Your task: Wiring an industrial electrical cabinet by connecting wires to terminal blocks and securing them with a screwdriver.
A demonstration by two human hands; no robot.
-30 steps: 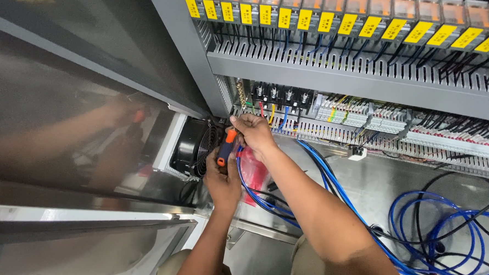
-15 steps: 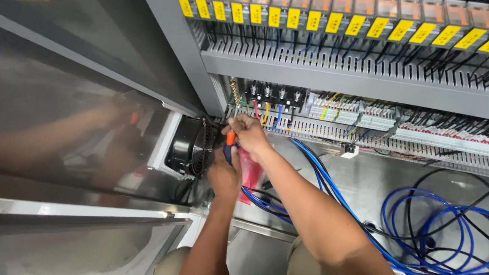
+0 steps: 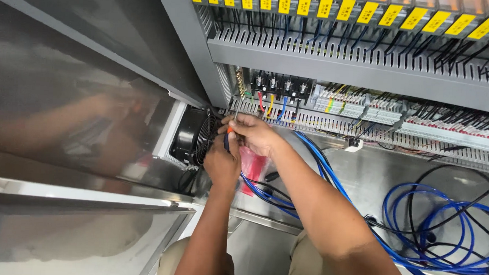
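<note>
Thus, figure legend, head view into an open control cabinet:

Right hand: the right hand [image 3: 255, 133] was closed around a screwdriver [image 3: 231, 128] with an orange-and-dark handle; its grip was a tight fist with thumb and fingers wrapped on the handle, nothing else held.

Left hand: the left hand [image 3: 221, 163] sat just below the right, touching it, fingers curled shut; whether this grip held the lower handle or a wire could not be told, since the back of the hand hid the fingertips.

Tool position: the thin metal shaft rose from the right-hand grip toward the lower edge of the black terminal block [image 3: 279, 87]; the tip lay near the slotted wire duct [image 3: 311, 124], its exact seat too small to tell.

Work done: red, yellow and blue short wires [image 3: 270, 104] already ran from the black terminal block down into the duct, and the rows of grey terminals [image 3: 367, 107] to the right carried many fitted leads.

Work left: judged from loose material, wiring was unfinished; blue cable [image 3: 320, 163] trailed under the right forearm and lay in free coils [image 3: 433, 228] on the cabinet floor [image 3: 374, 176], with black leads among them.

Surroundings: a black fan [image 3: 198, 136] stood just beside the hands on the left; a red bag [image 3: 253, 168] lay behind the left wrist; yellow labels [image 3: 338, 8] lined the upper rail.
</note>
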